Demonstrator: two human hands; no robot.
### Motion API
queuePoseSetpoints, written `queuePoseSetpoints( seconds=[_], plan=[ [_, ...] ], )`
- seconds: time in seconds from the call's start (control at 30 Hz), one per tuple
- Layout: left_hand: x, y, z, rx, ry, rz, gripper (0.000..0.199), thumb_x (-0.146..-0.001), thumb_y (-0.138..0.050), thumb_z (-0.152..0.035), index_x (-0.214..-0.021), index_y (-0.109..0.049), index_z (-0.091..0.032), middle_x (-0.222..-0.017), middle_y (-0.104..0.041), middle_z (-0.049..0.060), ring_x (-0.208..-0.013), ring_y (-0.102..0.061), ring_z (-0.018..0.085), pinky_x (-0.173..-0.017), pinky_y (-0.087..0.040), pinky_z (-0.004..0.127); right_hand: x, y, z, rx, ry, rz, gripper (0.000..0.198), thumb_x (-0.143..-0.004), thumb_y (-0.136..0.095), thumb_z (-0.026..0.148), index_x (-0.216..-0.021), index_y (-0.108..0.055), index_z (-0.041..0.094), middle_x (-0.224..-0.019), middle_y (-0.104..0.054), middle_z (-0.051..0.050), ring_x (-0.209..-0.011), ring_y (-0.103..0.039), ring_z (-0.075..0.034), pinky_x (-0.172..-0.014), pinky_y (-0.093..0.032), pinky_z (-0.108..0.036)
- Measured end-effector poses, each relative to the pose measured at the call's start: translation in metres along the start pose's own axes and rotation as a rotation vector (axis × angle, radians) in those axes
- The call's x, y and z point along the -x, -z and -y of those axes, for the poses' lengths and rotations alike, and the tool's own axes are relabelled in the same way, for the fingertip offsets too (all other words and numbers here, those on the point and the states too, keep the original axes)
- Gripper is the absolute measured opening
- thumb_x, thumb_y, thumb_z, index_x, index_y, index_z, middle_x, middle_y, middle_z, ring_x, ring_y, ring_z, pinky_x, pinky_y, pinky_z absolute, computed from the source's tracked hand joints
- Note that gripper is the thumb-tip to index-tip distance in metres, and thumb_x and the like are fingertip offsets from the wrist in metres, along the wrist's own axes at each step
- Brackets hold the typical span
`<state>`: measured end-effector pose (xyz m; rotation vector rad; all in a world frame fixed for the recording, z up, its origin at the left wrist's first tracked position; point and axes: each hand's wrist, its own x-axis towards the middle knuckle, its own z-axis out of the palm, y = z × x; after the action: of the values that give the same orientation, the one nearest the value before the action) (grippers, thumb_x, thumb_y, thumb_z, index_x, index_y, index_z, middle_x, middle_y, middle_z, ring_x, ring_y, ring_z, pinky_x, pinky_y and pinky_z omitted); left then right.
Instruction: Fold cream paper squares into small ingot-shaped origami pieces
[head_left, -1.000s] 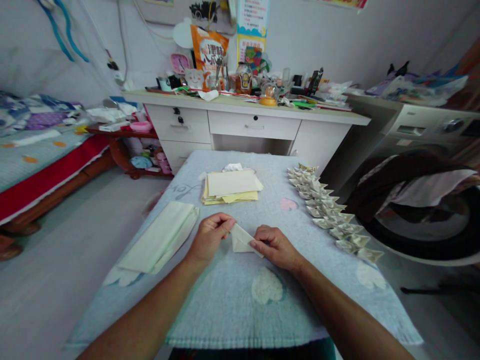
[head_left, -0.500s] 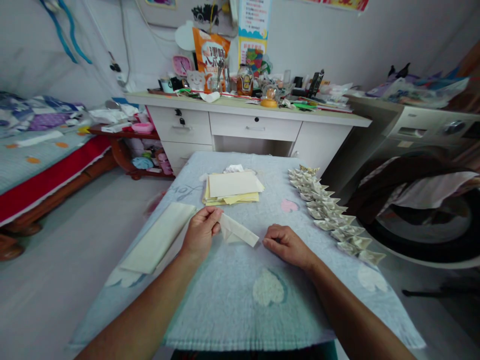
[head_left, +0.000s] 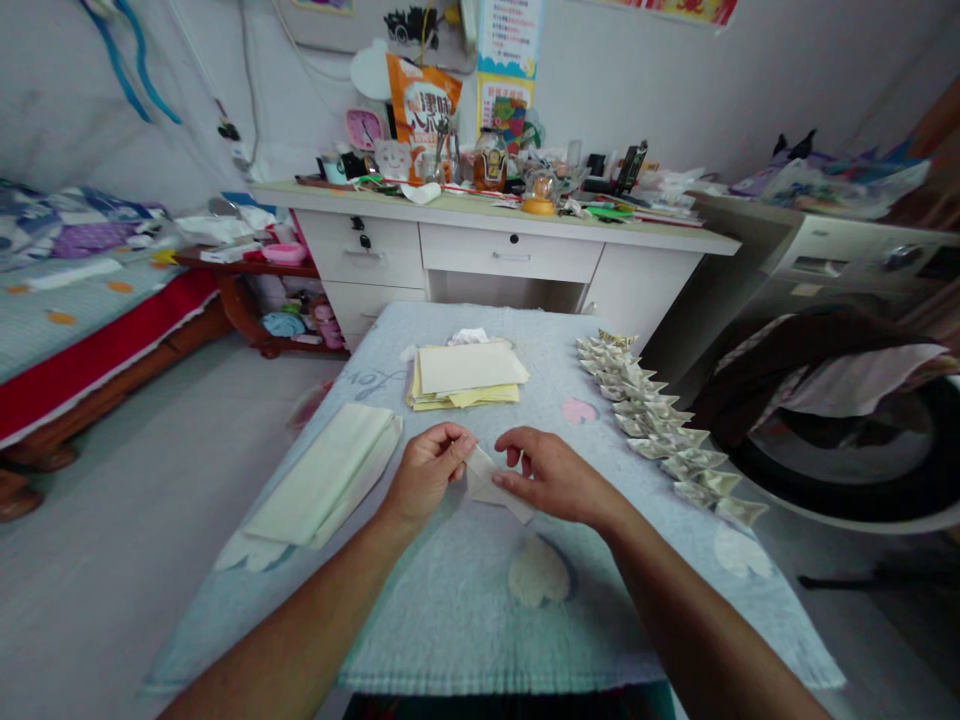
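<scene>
A folded strip of white paper [head_left: 484, 482] slants down to the right above the cloth-covered table. My left hand [head_left: 431, 470] pinches its upper left end between thumb and fingers. My right hand [head_left: 559, 478] is at the strip's right side, its thumb against the paper and its index finger held apart above. Part of the strip is hidden by that thumb. Left of my left hand lies a long folded bundle of pale paper [head_left: 322, 475]. Beyond both hands sits a stack of cream and yellow paper sheets [head_left: 469, 368].
Along the table's right side runs a row of folded paper pieces with pointed tips [head_left: 652, 415]. A patterned light-blue cloth [head_left: 450, 620] covers the table. Behind it stands a white desk [head_left: 375, 250] crowded with items; a washing machine [head_left: 847, 260] is at right, a bed [head_left: 97, 310] at left.
My left hand has moved right with the paper strip. My right hand has shifted left, its fingers have opened out, and its thumb now meets the strip.
</scene>
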<state>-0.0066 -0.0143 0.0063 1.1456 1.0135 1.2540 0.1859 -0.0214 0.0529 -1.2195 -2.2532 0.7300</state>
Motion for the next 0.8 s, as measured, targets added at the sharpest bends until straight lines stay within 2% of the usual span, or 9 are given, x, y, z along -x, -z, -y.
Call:
queuePoseSetpoints(
  seconds=[0.07, 0.13, 0.2, 0.3, 0.37, 0.43, 0.53, 0.63, 0.8],
  plan=[
    [-0.001, 0.0, 0.002, 0.011, -0.003, 0.003, 0.022, -0.076, -0.067, -0.036, -0.078, -0.06, -0.015, -0.053, -0.045, -0.007, -0.045, -0.039, 0.005, -0.046, -0.027, 0.018, -0.01, -0.015, -0.007, -0.089, -0.02, 0.04, 0.005, -0.078, -0.062, 0.019, -0.082, -0.063, 0.017, -0.066, -0.055, 0.002, -0.057, -0.045, -0.009, -0.054, -0.032, -0.021],
    [-0.001, 0.002, 0.004, 0.031, -0.033, -0.029, 0.022, -0.077, -0.067, -0.034, -0.089, -0.057, -0.018, -0.062, -0.049, -0.007, -0.047, -0.041, 0.005, -0.047, -0.03, 0.018, -0.015, -0.029, -0.016, -0.248, -0.05, 0.065, 0.007, -0.08, -0.056, 0.019, -0.075, -0.06, 0.016, -0.058, -0.048, 0.005, -0.052, -0.04, -0.008, -0.05, -0.029, -0.02],
    [-0.001, 0.003, 0.007, 0.004, -0.093, -0.068, 0.027, -0.076, -0.067, -0.031, -0.096, -0.052, -0.021, -0.07, -0.051, -0.007, -0.052, -0.045, 0.006, -0.05, -0.034, 0.018, -0.016, -0.042, -0.024, -0.404, -0.1, 0.009, 0.008, -0.08, -0.055, 0.023, -0.075, -0.057, 0.016, -0.061, -0.048, 0.005, -0.053, -0.04, -0.008, -0.048, -0.028, -0.019],
    [0.002, 0.002, 0.007, -0.247, -0.221, -0.063, 0.018, -0.078, -0.065, -0.027, -0.087, -0.051, -0.021, -0.07, -0.048, -0.005, -0.06, -0.048, 0.009, -0.058, -0.039, 0.02, -0.017, -0.058, -0.033, -0.562, -0.17, -0.106, 0.011, -0.079, -0.056, 0.027, -0.078, -0.052, 0.017, -0.062, -0.048, 0.005, -0.055, -0.041, -0.008, -0.049, -0.031, -0.019],
    [0.006, 0.0, 0.006, -0.469, -0.315, 0.007, 0.01, -0.079, -0.062, -0.024, -0.077, -0.054, -0.019, -0.078, -0.051, -0.001, -0.072, -0.052, 0.013, -0.064, -0.041, 0.023, -0.017, -0.065, -0.036, -0.622, -0.173, -0.177, 0.013, -0.077, -0.058, 0.027, -0.076, -0.05, 0.018, -0.063, -0.047, 0.005, -0.056, -0.042, -0.008, -0.05, -0.033, -0.019],
    [0.008, -0.003, 0.003, -0.603, -0.364, 0.079, 0.004, -0.08, -0.061, -0.022, -0.078, -0.059, -0.019, -0.09, -0.054, 0.003, -0.087, -0.054, 0.017, -0.07, -0.044, 0.025, -0.018, -0.069, -0.036, -0.699, -0.157, -0.209, 0.015, -0.075, -0.061, 0.028, -0.077, -0.049, 0.018, -0.064, -0.048, 0.005, -0.057, -0.044, -0.008, -0.052, -0.037, -0.019],
    [0.008, -0.004, 0.002, -0.649, -0.366, 0.136, 0.008, -0.082, -0.059, -0.024, -0.087, -0.064, -0.02, -0.104, -0.053, 0.006, -0.099, -0.054, 0.02, -0.076, -0.047, 0.028, -0.018, -0.069, -0.034, -0.843, -0.178, -0.166, 0.02, -0.075, -0.063, 0.031, -0.08, -0.048, 0.019, -0.063, -0.048, 0.007, -0.049, -0.043, -0.007, -0.046, -0.038, -0.018],
    [0.005, -0.001, 0.005, -0.615, -0.329, 0.148, 0.013, -0.082, -0.06, -0.028, -0.091, -0.065, -0.02, -0.11, -0.052, 0.008, -0.102, -0.055, 0.02, -0.079, -0.048, 0.029, -0.017, -0.067, -0.031, -0.945, -0.205, -0.11, 0.026, -0.074, -0.065, 0.035, -0.08, -0.045, 0.02, -0.062, -0.049, 0.008, -0.042, -0.043, -0.006, -0.039, -0.039, -0.017],
    [0.001, 0.004, 0.011, -0.564, -0.278, 0.187, 0.018, -0.076, -0.067, -0.027, -0.092, -0.065, -0.02, -0.114, -0.052, 0.008, -0.108, -0.055, 0.022, -0.082, -0.05, 0.03, -0.016, -0.065, -0.032, -1.033, -0.159, -0.094, 0.029, -0.077, -0.066, 0.041, -0.081, -0.047, 0.019, -0.066, -0.055, 0.005, -0.044, -0.049, -0.006, -0.041, -0.044, -0.019]
  ],
)
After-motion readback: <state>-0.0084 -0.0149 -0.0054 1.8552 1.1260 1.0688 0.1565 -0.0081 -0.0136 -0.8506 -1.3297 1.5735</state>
